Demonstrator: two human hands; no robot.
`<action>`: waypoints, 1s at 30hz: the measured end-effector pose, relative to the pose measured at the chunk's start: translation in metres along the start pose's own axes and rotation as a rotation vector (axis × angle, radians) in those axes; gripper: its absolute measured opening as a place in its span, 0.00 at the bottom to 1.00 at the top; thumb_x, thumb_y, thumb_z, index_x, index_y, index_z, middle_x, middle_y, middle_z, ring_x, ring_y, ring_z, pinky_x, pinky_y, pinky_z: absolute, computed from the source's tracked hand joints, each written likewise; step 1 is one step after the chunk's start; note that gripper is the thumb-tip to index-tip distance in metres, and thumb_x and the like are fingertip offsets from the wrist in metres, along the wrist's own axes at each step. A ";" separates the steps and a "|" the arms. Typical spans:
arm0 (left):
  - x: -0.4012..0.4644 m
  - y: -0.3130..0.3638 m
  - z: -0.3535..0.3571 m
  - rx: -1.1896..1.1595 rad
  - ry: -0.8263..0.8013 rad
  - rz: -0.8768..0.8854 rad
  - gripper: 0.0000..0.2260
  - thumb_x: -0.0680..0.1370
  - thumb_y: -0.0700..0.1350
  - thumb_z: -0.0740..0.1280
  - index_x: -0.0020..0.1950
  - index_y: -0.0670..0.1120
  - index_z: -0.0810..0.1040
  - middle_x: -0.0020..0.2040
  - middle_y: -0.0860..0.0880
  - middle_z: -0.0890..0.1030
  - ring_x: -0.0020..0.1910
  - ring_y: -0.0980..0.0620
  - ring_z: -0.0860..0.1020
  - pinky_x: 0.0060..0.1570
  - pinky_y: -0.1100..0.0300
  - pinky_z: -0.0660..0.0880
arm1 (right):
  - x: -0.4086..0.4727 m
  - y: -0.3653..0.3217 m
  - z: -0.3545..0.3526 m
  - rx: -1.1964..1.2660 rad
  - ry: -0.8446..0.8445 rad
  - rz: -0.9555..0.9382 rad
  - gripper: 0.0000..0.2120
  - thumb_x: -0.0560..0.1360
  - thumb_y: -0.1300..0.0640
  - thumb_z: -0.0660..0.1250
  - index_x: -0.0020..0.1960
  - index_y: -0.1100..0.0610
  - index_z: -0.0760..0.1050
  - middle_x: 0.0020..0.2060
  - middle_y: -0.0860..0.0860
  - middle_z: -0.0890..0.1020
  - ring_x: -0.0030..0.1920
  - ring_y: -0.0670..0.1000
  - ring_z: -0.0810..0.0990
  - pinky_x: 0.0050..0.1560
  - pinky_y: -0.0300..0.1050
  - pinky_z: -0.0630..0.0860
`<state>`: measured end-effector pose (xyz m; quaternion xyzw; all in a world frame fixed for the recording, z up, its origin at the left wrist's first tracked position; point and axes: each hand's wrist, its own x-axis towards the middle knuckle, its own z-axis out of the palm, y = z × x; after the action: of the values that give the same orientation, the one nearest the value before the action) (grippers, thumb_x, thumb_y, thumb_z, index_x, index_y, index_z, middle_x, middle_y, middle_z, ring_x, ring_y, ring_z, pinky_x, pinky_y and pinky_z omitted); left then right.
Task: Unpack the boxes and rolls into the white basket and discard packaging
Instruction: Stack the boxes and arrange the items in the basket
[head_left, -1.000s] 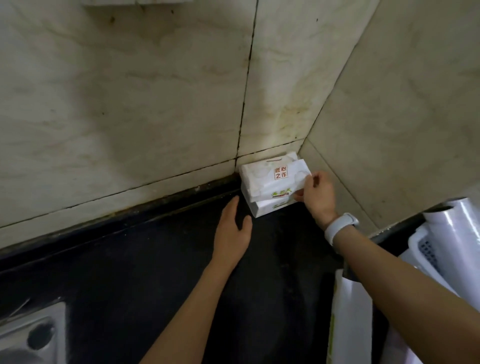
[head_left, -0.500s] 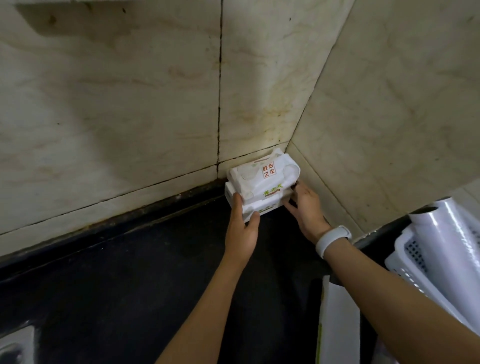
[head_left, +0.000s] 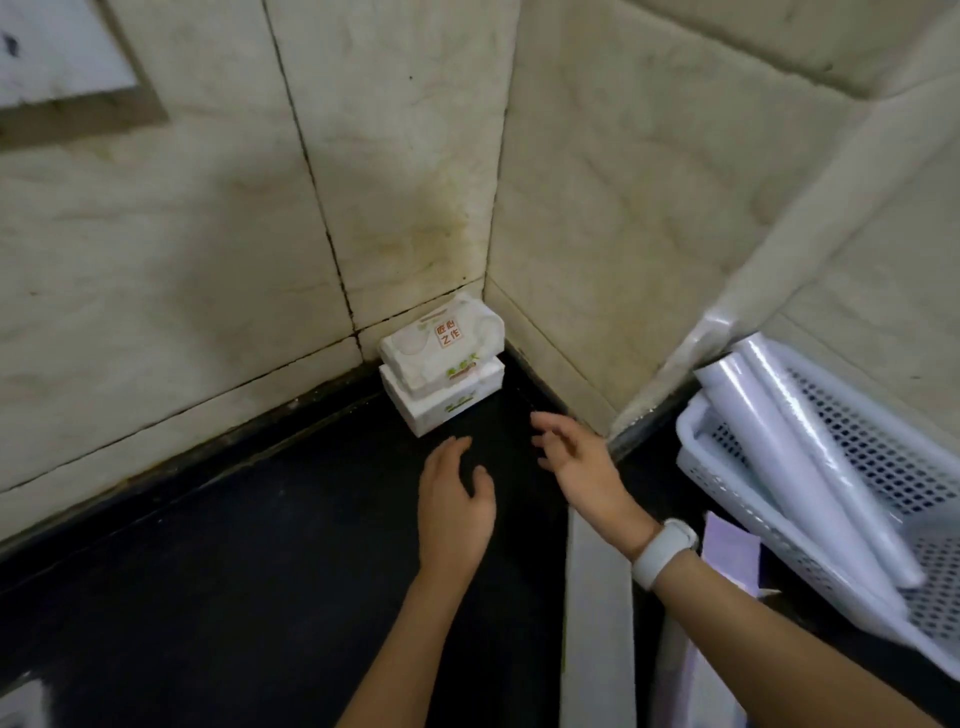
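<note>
Black countertop (head_left: 218, 561) fills the lower left of the view, and both bare hands hover over it, palms down, just in front of the corner where two marble-tiled walls (head_left: 182, 218) meet. The left hand (head_left: 454, 501) has its fingers straight and close together, pointing toward the corner and holding nothing. The right hand (head_left: 576, 457) reaches in from the right with fingers loosely spread and slightly blurred, also holding nothing; a white wristband (head_left: 662, 553) wraps that wrist. Neither hand touches the packs.

Two white tissue packs (head_left: 441, 366) sit stacked in the corner, the upper one bearing a small red square label and slightly askew on the lower one. The stack is against the back wall and just beside the right-hand wall.

At the right edge a white perforated plastic basket (head_left: 878, 447) stands tilted, with several white rolls (head_left: 800, 467) wrapped in glossy film leaning in it, their upper ends propped over its rim. Near the right forearm lies a long pale flat board (head_left: 597, 623), and beside it a pale purple box (head_left: 730, 551), partly hidden. Brownish stains mark the wall tiles above the tissue packs, and dark grout lines run between them.
</note>
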<state>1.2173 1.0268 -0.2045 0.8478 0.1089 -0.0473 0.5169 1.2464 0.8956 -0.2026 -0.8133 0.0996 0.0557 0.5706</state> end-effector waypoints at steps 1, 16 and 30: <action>-0.011 0.006 0.007 0.030 -0.029 0.052 0.17 0.78 0.41 0.60 0.67 0.46 0.69 0.70 0.48 0.68 0.69 0.52 0.66 0.64 0.65 0.60 | -0.019 0.003 -0.015 0.020 0.017 -0.014 0.13 0.78 0.66 0.54 0.58 0.59 0.73 0.50 0.54 0.78 0.50 0.51 0.78 0.58 0.51 0.74; -0.062 0.097 0.190 0.601 -0.519 0.554 0.25 0.80 0.52 0.53 0.76 0.49 0.49 0.78 0.47 0.46 0.76 0.48 0.41 0.74 0.42 0.45 | -0.142 0.092 -0.244 -0.060 0.489 0.061 0.16 0.77 0.69 0.53 0.49 0.52 0.73 0.43 0.51 0.79 0.44 0.49 0.78 0.48 0.34 0.74; -0.031 0.078 0.224 0.933 -0.347 0.794 0.29 0.79 0.59 0.41 0.71 0.43 0.64 0.70 0.41 0.70 0.69 0.42 0.69 0.70 0.44 0.49 | -0.065 0.126 -0.266 -0.854 0.068 0.058 0.31 0.73 0.44 0.63 0.70 0.54 0.56 0.66 0.56 0.69 0.63 0.55 0.67 0.62 0.52 0.69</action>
<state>1.2130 0.7893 -0.2338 0.9396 -0.3311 -0.0310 0.0815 1.1486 0.6102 -0.2137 -0.9747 0.1091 0.0811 0.1772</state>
